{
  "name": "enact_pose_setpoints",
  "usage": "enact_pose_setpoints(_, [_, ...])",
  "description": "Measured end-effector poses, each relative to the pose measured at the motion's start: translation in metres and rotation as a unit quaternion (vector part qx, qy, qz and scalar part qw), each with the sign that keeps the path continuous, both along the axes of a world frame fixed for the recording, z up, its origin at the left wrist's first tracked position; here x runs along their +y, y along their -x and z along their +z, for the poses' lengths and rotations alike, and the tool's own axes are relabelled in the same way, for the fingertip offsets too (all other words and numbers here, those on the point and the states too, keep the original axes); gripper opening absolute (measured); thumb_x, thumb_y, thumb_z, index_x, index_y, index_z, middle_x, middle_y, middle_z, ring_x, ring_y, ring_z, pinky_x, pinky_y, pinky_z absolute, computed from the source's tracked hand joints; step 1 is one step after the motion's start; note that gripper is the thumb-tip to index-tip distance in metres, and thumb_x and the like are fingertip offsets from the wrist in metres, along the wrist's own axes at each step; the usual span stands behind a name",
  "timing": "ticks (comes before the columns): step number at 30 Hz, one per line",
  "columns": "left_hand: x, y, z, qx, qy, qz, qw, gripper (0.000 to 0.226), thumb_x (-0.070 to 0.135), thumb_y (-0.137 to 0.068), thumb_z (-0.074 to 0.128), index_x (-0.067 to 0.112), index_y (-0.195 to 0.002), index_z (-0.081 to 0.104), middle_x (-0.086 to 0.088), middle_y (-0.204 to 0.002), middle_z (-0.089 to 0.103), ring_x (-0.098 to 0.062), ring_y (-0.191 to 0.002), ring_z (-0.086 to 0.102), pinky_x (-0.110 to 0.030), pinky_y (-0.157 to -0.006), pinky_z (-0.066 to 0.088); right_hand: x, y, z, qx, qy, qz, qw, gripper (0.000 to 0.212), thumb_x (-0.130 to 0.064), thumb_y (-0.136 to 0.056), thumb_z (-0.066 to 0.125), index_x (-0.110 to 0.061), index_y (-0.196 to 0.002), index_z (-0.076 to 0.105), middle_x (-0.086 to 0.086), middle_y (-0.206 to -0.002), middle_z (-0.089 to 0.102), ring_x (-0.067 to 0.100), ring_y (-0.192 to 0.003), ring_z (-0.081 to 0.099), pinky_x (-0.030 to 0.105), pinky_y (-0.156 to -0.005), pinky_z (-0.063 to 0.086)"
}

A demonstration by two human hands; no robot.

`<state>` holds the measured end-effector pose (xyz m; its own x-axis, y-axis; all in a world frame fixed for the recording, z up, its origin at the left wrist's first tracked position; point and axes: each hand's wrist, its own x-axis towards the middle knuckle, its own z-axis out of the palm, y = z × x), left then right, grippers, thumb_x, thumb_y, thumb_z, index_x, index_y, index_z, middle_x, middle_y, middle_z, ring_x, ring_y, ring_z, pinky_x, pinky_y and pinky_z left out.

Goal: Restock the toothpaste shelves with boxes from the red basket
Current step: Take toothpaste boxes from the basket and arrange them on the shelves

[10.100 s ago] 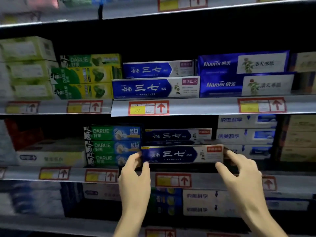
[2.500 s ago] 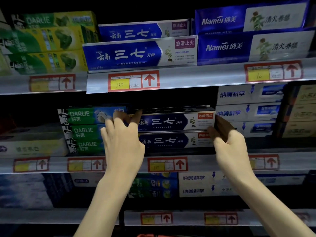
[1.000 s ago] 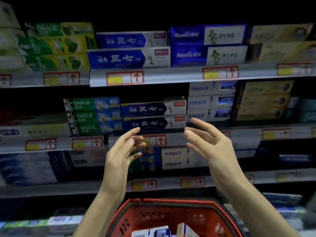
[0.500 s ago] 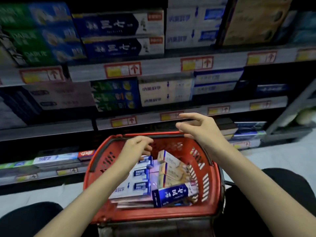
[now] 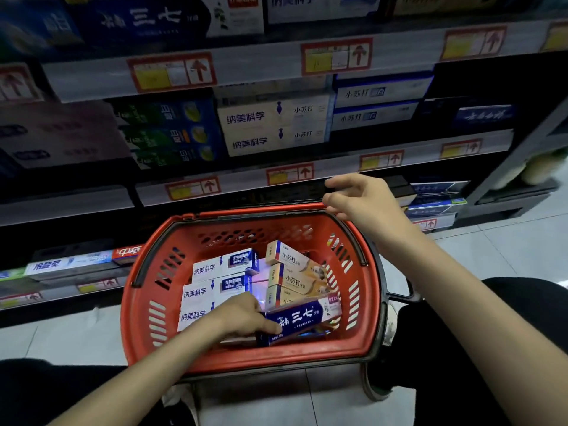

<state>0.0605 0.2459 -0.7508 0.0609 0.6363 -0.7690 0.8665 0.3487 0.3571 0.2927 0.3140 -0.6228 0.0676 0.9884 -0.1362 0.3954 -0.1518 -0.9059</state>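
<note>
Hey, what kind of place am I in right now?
Most likely a shop's toothpaste aisle: tiered shelves stacked with toothpaste boxes, red-and-yellow price tags along the shelf edges, and a red basket holding more boxes.

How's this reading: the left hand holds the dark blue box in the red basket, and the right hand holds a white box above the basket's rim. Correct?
Not quite. The right hand holds nothing; the head view shows it hovering open above the rim of the red basket. The rest stands: the left hand holds the dark blue box in it.
</note>
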Motion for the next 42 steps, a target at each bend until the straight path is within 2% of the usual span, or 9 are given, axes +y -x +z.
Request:
enact_pose_setpoints(4, [0.008,0.007,0.019,-0.042,-0.037,0.068,0.996,0.027,0.035,-0.075,0.089,0.013,-0.083,0.074,-0.003,-0.079,0.076,-0.018,-0.07,0.069,-0.022,-0.058,0.047,-0.005,-0.004,-0.001,-0.033,0.006,0.024,0.999,0.02,-0.026,-0.094,0.072,-0.027,-0.114,0.071,-0.003,-0.098,0.075,0.014,-0.096,0.072,0.046,-0.096,0.057])
enact_pose_setpoints(7, [0.015,0.029,0.054,-0.071,-0.089,0.128,0.985,0.04,0.036,-0.071,0.092,0.005,-0.074,0.067,-0.002,-0.069,0.071,-0.02,-0.067,0.066,-0.025,-0.061,0.048,-0.007,-0.008,0.001,-0.063,0.002,0.019,0.998,0.024,-0.033,-0.095,0.069,-0.028,-0.119,0.069,-0.007,-0.102,0.073,0.018,-0.099,0.071,0.048,-0.093,0.058])
enact_pose_setpoints(12, [0.006,0.067,0.131,-0.217,-0.234,0.232,0.919,0.054,0.046,-0.07,0.089,-0.001,-0.089,0.071,-0.009,-0.078,0.073,-0.023,-0.07,0.056,-0.034,-0.068,0.04,-0.012,-0.008,0.004,-0.072,0.002,0.003,0.997,0.045,-0.047,-0.094,0.067,-0.027,-0.135,0.06,-0.003,-0.115,0.069,0.019,-0.102,0.07,0.05,-0.093,0.058])
enact_pose_setpoints(15, [-0.003,0.072,0.163,-0.298,-0.276,0.268,0.874,0.031,0.037,-0.084,0.077,0.01,-0.1,0.076,-0.014,-0.091,0.079,-0.035,-0.081,0.075,-0.042,-0.074,0.059,-0.017,-0.001,0.008,-0.017,-0.001,0.007,1.0,0.053,-0.054,-0.092,0.067,-0.031,-0.139,0.056,-0.003,-0.124,0.067,0.017,-0.107,0.069,0.049,-0.097,0.057])
enact_pose_setpoints(17, [-0.006,0.075,0.173,-0.317,-0.296,0.275,0.858,0.026,0.033,-0.089,0.07,0.013,-0.105,0.073,-0.01,-0.089,0.08,-0.029,-0.076,0.077,-0.031,-0.063,0.062,-0.02,0.007,0.011,0.05,-0.016,0.021,0.998,0.038,-0.049,-0.094,0.068,-0.036,-0.129,0.064,-0.007,-0.12,0.071,0.013,-0.11,0.069,0.046,-0.101,0.054])
enact_pose_setpoints(21, [-0.008,0.082,0.177,-0.339,-0.294,0.267,0.853,0.028,0.036,-0.091,0.067,0.016,-0.11,0.072,-0.014,-0.099,0.079,-0.044,-0.095,0.073,-0.041,-0.077,0.061,-0.024,0.021,0.017,0.177,-0.029,0.013,0.984,0.019,-0.038,-0.098,0.065,-0.028,-0.111,0.073,-0.003,-0.106,0.079,0.016,-0.102,0.075,0.041,-0.096,0.057])
enact_pose_setpoints(27, [-0.008,0.09,0.18,-0.372,-0.285,0.279,0.838,0.031,0.038,-0.093,0.063,0.019,-0.115,0.071,-0.019,-0.102,0.077,-0.031,-0.085,0.074,-0.032,-0.068,0.062,-0.021,0.026,0.02,0.257,-0.019,-0.027,0.966,0.043,-0.043,-0.09,0.072,-0.012,-0.119,0.068,0.011,-0.105,0.079,0.026,-0.099,0.077,0.041,-0.091,0.057])
enact_pose_setpoints(35, [-0.005,0.1,0.175,-0.386,-0.305,0.307,0.815,0.033,0.035,-0.097,0.06,0.012,-0.119,0.07,-0.012,-0.105,0.078,-0.015,-0.08,0.074,-0.021,-0.067,0.06,-0.019,0.028,0.02,0.277,-0.028,0.006,0.96,0.042,-0.028,-0.089,0.073,-0.015,-0.128,0.064,0.007,-0.113,0.078,0.026,-0.105,0.074,0.039,-0.089,0.054])
enact_pose_setpoints(42, [-0.002,0.088,0.169,-0.408,-0.366,0.371,0.75,0.028,0.026,-0.098,0.061,0.011,-0.119,0.07,-0.004,-0.096,0.08,-0.007,-0.073,0.074,-0.016,-0.059,0.055,-0.021,0.037,0.021,0.282,-0.025,-0.003,0.959,0.05,-0.034,-0.076,0.08,-0.022,-0.124,0.068,0.005,-0.11,0.079,0.026,-0.104,0.075,0.042,-0.093,0.055])
